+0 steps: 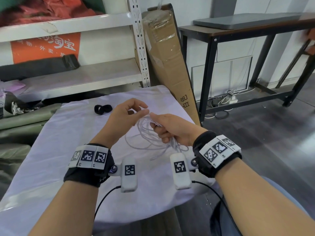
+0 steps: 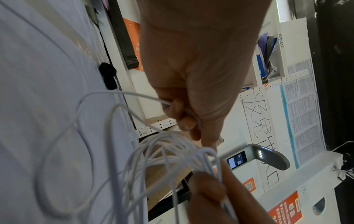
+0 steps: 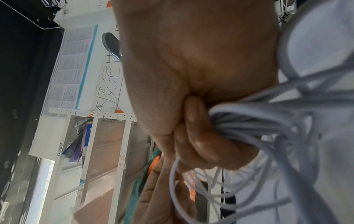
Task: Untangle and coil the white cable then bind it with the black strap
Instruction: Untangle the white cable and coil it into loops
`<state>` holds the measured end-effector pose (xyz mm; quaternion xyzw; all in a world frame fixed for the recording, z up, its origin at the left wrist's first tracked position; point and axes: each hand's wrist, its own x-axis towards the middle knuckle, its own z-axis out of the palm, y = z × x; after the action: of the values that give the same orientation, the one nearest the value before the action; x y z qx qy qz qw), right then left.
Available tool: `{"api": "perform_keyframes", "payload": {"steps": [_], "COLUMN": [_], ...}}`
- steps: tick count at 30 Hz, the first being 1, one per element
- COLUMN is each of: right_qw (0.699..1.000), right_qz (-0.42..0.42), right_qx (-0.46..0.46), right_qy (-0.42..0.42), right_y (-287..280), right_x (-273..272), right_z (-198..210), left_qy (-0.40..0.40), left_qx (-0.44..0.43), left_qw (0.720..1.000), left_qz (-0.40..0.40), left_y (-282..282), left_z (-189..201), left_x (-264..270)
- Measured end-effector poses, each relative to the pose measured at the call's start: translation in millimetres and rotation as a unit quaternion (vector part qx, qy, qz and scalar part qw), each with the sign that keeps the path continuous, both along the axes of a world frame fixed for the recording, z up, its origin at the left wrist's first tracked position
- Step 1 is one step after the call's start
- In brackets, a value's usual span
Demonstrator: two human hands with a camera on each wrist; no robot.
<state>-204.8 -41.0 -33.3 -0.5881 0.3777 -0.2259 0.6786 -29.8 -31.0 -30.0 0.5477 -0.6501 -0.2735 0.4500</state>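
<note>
The white cable (image 1: 144, 133) hangs in several loose loops over the white-covered table (image 1: 51, 150). My right hand (image 1: 163, 126) grips the gathered bundle of loops in its curled fingers (image 3: 203, 145), with the cable (image 3: 268, 125) spilling out to the right. My left hand (image 1: 134, 109) pinches one strand near the bundle's top between thumb and fingers (image 2: 184, 119); that strand of the cable (image 2: 118, 94) arcs away to the left. The black strap (image 1: 103, 109) lies rolled on the cloth beyond the left hand, also seen as the black strap (image 2: 108, 75) in the left wrist view.
A white metal shelf unit (image 1: 85, 68) stands behind the table, with a tall cardboard box (image 1: 168, 62) leaning beside it. A dark-framed side table (image 1: 238, 48) stands to the right over dark floor. Green rolls (image 1: 25, 120) lie at the left.
</note>
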Motion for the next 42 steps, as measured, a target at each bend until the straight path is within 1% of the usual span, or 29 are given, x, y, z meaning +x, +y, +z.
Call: {"api": "perform_keyframes", "payload": {"steps": [2, 4, 5, 6, 8, 10, 11, 12, 15, 16, 18, 21, 22, 24, 25, 27, 28, 31, 34, 36, 39, 41, 42], "right_qw": [1.0, 1.0, 1.0, 0.999, 0.998, 0.996, 0.996, 0.995, 0.992, 0.991, 0.988, 0.988, 0.988, 0.987, 0.987, 0.984, 0.982, 0.975, 0.974, 0.98, 0.992, 0.996, 0.997], "right_qz": [0.008, 0.004, 0.0, -0.005, -0.008, -0.004, -0.001, 0.0, 0.003, 0.003, -0.005, -0.028, -0.041, -0.066, -0.078, -0.1, -0.113, -0.138, -0.133, -0.098, -0.01, 0.011, 0.012], "right_qx": [-0.008, -0.009, -0.005, 0.0, 0.006, 0.011, 0.015, 0.019, 0.037, 0.044, 0.052, 0.024, 0.01, -0.018, -0.033, -0.045, -0.039, -0.004, 0.019, 0.029, 0.047, 0.024, 0.017], "right_qy": [-0.003, -0.018, -0.03, -0.044, -0.068, -0.086, -0.093, -0.099, -0.118, -0.128, -0.146, -0.149, -0.149, -0.145, -0.14, -0.138, -0.146, -0.174, -0.185, -0.171, -0.119, -0.083, -0.081], "right_y": [1, 0, 0, 0, -1, -1, -1, -1, -3, -3, -5, -8, -8, -8, -9, -9, -9, -10, -12, -12, -9, -7, -7], "right_x": [-1, -2, -3, -3, -5, -6, -7, -8, -11, -12, -13, -12, -12, -11, -11, -11, -11, -12, -13, -13, -12, -10, -10], "right_z": [1, 2, 3, 4, 6, 6, 6, 6, 8, 8, 8, 5, 5, 3, 2, 2, 1, 4, 6, 6, 6, 5, 5], "left_qy": [0.001, -0.024, -0.037, -0.044, -0.027, -0.006, -0.009, -0.021, -0.072, -0.069, -0.029, 0.071, 0.116, 0.209, 0.242, 0.276, 0.28, 0.237, 0.176, 0.134, 0.049, 0.0, -0.021], "left_qx": [-0.002, 0.004, 0.017, 0.038, 0.1, 0.137, 0.138, 0.129, 0.081, 0.068, 0.064, 0.079, 0.086, 0.109, 0.119, 0.134, 0.143, 0.166, 0.161, 0.133, 0.06, 0.016, 0.004], "left_qw": [1.0, 0.999, 0.999, 0.998, 0.988, 0.976, 0.976, 0.981, 0.992, 0.995, 0.998, 0.994, 0.989, 0.969, 0.959, 0.946, 0.942, 0.946, 0.962, 0.975, 0.994, 0.997, 0.998], "left_qz": [0.024, 0.033, 0.014, -0.026, -0.119, -0.169, -0.167, -0.146, -0.058, -0.038, -0.011, -0.029, -0.041, -0.07, -0.083, -0.105, -0.118, -0.143, -0.133, -0.117, -0.081, -0.069, -0.065], "left_y": [-1, -1, 0, 1, 5, 7, 7, 5, 2, 1, -1, 2, 4, 8, 9, 10, 10, 10, 10, 8, 7, 5, 4], "left_z": [-1, -2, -2, -2, 1, 3, 4, 3, 0, -2, -5, 0, 3, 7, 7, 8, 9, 12, 13, 12, 9, 6, 4], "left_x": [3, 6, 7, 8, 8, 8, 8, 7, 3, 3, 4, 0, -2, -7, -8, -8, -7, -3, 1, 4, 6, 5, 5]}}
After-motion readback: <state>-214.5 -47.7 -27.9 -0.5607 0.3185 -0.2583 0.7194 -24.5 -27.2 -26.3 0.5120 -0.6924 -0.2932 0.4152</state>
